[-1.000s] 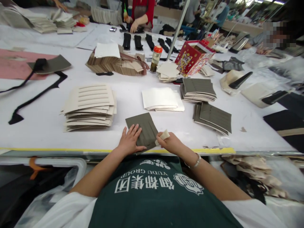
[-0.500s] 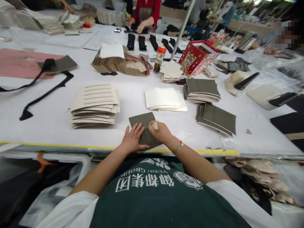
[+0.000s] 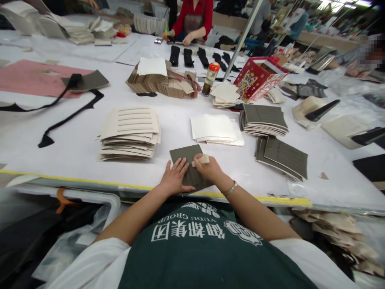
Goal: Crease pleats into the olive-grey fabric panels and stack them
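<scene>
A dark grey-green panel [image 3: 186, 151] lies at the table's front edge. My left hand [image 3: 175, 177] rests flat on its left part, fingers spread. Over the panel's right part, my right hand [image 3: 209, 167] is closed round a small cream tool [image 3: 204, 159], whose tip touches or nearly touches the panel. Behind the panel is a pile of white sheets [image 3: 213, 128]. To the left stands a tall stack of cream pieces [image 3: 129, 134] with slits on top. Two piles of dark panels, one farther back [image 3: 264, 116] and one nearer [image 3: 285, 155], lie to the right.
The white table [image 3: 72, 158] has a yellow-taped front edge. Farther back are a bundled stack [image 3: 147, 80], a red-capped bottle [image 3: 210, 79], a red box [image 3: 255, 78] and a slanting metal pole [image 3: 243, 38]. A person in red [image 3: 197, 24] works across the table.
The whole view has shifted, so the table items appear farther right. My right hand still holds the cream tool, more of which now shows. My left hand remains on the panel.
</scene>
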Tool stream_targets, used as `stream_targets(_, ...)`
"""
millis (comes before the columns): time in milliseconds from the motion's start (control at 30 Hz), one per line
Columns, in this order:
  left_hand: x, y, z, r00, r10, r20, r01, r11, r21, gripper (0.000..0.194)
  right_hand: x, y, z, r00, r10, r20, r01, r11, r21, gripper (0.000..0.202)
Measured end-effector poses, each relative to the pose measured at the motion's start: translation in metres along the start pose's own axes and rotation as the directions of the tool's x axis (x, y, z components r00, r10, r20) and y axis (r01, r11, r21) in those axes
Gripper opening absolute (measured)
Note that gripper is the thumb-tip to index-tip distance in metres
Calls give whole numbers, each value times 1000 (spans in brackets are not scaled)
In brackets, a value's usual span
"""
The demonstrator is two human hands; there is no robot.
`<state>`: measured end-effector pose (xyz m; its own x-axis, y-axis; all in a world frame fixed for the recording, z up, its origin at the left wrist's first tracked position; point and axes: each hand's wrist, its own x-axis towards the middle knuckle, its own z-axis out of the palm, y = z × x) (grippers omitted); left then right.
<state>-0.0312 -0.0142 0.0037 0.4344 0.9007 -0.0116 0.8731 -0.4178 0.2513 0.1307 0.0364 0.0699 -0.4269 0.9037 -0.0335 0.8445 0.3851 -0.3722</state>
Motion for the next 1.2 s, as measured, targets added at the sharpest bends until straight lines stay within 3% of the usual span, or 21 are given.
stream_targets(133,0,-2,1,1000,8,9,-8,1000,-6,99,-59,8,-4,991,-2,133,-16,991,136,25)
stream_targets(200,-1,-2,2,1000,6,7,-6,1000,-11,104,-65,8,-3,988,-16,155,-16,979,203,26)
stream_targets(267,-1,-2,2,1000,1,-4,-1,1000,-18,109,-47,4,1,994,-41,102,23,984,177,24)
stream_targets(400,-1,-1,3,1000,-9,-9,9,999,-44,114,16,-11,12,997,-47,-63,45,999,-30,23)
stream_targets(500,-1,-1,3,1000,-24,-19,23,998,-61,116,30,-19,17,992,-28,-126,16,996,-92,22)
stream_targets(567,-1,0,4,999,-33,-17,32,998,-62,117,12,-20,17,994,-36,-104,27,995,-92,19)
stream_targets(700,0,0,4,1000,-30,1,30,998,-52,113,-49,-20,11,998,-55,-35,55,998,1,19)
stream_targets(800,-1,-5,1,1000,-17,21,18,998,-52,114,-69,-22,8,1000,-30,-2,30,999,36,21)
stream_targets(900,-4,-15,-4,999,-22,42,24,999,-48,115,-49,-21,11,1000,2,-15,-2,1000,-12,22)
stream_targets(1100,-10,-23,-13,993,-70,91,70,998,9,110,30,-17,19,984,22,-177,-31,998,-49,25)
stream_targets(1200,-9,-22,-12,993,-76,93,75,997,14,110,21,-16,16,989,43,-139,-52,997,-64,25)
